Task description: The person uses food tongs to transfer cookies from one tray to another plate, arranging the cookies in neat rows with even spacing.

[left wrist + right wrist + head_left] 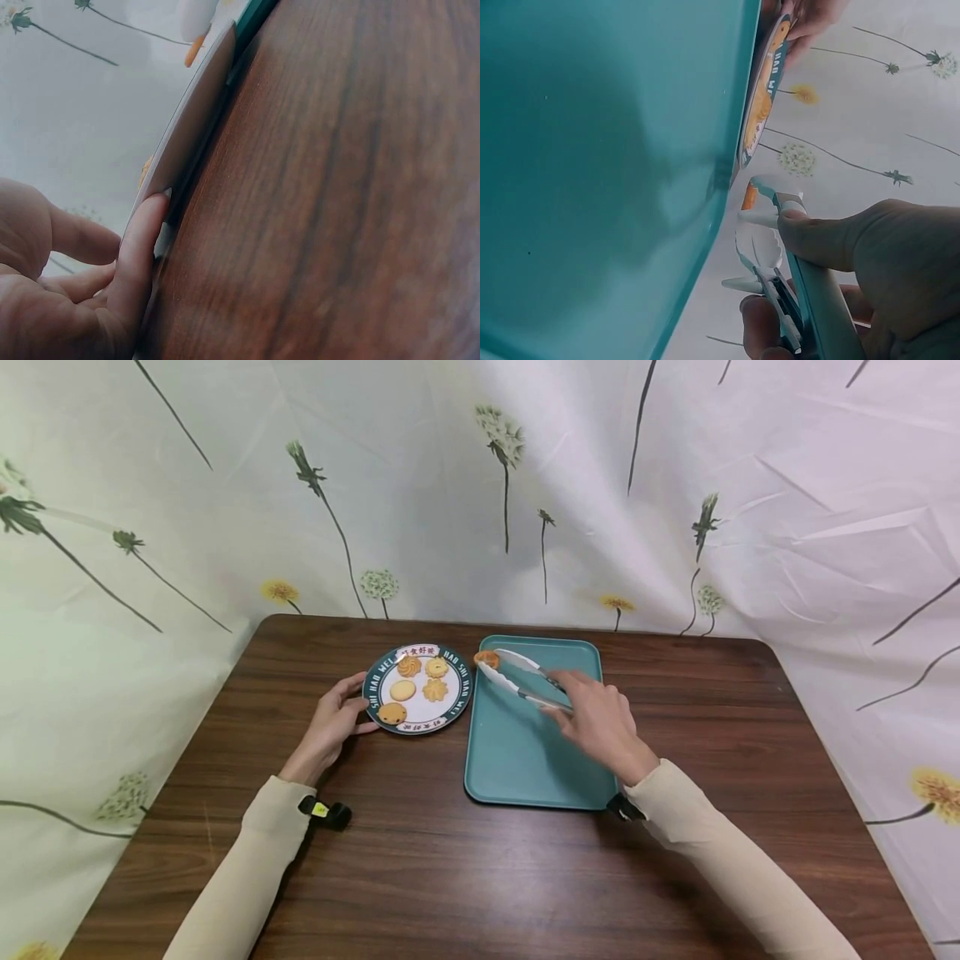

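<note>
My left hand (pixel 335 720) grips the left rim of a round plate (pixel 373 708) with a dark green lettered border. In the left wrist view, the fingers meet the edge of the plate (pixel 196 112), one lying along its side. Several cookies (pixel 402 691) of different shapes lie on it. My right hand (pixel 596 714) holds metal tongs (pixel 517 692) over a teal tray (pixel 525 768). An orange-brown cookie (pixel 486 658) sits between the tong tips, raised over the tray's upper left corner beside the plate. The right wrist view shows the tongs (pixel 821 300) gripped between thumb and fingers.
Plate and tray stand side by side on a dark wooden table (pixel 420 877), the plate on the left. A white cloth (pixel 435 485) printed with dandelions hangs behind the table's back edge. A strap with a small device (pixel 326 812) is on the left wrist.
</note>
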`<state>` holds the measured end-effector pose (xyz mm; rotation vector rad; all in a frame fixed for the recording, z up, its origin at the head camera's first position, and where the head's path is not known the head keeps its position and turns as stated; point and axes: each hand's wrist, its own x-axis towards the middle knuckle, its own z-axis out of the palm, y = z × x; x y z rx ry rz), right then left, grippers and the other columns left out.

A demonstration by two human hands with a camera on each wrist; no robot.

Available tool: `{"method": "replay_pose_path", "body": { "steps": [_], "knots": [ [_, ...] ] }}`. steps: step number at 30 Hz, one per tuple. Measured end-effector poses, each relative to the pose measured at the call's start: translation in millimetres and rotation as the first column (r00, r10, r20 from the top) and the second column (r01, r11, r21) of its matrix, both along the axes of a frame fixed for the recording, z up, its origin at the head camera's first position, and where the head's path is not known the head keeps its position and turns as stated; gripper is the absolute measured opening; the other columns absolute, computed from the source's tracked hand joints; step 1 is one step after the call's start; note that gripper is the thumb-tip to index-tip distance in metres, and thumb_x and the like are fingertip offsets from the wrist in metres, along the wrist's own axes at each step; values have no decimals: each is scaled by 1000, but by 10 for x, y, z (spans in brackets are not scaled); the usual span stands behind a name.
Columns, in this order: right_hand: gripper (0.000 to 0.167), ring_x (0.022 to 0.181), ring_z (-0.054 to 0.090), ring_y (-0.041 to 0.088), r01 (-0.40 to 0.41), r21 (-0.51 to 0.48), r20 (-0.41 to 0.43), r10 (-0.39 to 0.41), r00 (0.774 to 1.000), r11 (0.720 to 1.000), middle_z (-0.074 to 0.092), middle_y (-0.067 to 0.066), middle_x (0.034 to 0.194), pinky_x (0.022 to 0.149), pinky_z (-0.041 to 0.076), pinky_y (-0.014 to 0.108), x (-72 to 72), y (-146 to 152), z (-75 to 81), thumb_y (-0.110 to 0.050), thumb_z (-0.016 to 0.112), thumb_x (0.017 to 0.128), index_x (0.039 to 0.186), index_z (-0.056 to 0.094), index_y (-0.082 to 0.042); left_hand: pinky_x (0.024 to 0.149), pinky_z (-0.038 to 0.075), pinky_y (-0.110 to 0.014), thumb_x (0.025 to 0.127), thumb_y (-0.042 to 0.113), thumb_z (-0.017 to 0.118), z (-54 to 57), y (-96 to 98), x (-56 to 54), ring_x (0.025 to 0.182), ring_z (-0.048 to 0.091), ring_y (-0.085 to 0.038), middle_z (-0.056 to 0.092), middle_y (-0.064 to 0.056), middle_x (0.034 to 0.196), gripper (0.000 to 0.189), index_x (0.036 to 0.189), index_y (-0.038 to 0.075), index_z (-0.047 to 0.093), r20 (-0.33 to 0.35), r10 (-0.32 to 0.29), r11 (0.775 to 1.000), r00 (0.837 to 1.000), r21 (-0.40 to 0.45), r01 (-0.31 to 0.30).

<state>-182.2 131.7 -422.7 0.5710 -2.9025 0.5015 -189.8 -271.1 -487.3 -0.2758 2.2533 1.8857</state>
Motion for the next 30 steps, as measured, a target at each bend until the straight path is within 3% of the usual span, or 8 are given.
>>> {"method": "replay_pose_path", "body": {
  "steps": [6,17,30],
  "knots": [
    [54,52,53,18,-21,1,1,21,1000,1000,72,8,126,34,36,25,46,-15,-11,-35,78,95,144,62,-20,87,66,-22,112,10,34,-12,-11,8,138,48,-35,19,-16,172,59,168,16,19,0,0,1000,1000,11,0],
    [54,50,50,15,-56,-5,-8,56,998,998,72,10,127,34,35,22,142,-67,-14,-34,79,94,143,63,-19,87,66,-22,111,10,35,-32,-12,6,133,51,-30,21,-17,171,58,168,15,21,10,11,1000,1000,2,-11],
    [55,55,53,15,-84,12,-16,84,996,996,73,10,126,35,36,22,234,-125,-14,-35,80,93,142,63,-18,88,65,-22,111,9,34,0,-7,-1,136,49,-33,21,-16,172,59,168,16,21,12,12,1000,1000,21,-12]
  ]
}}
